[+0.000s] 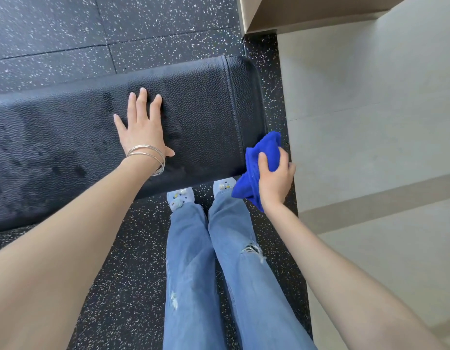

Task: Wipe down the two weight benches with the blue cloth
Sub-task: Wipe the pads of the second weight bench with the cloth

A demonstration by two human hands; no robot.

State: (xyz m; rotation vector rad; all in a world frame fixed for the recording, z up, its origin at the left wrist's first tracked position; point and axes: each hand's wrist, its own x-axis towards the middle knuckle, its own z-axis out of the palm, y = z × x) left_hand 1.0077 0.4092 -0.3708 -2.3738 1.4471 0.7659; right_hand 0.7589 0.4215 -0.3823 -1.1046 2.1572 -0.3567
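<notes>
While darker, damp-looking streaks (67, 168) mark the left of the weight bench (206, 102) surface, the left hand (140, 127) lies flat on it, fingers spread, holding nothing, probably bracing. At the near right corner, the right hand (275, 180) has its grip bunched round the blue cloth (264, 157), seemingly working the edge. Speckled rubber floor (118, 274) underneath, pale wall (370, 122) on the right.

Left hand (143, 127): palm down, fingers straight, spread; arm extended. Right hand (275, 178): fingers and thumb curled round cloth (251, 168); arm extended.
</notes>
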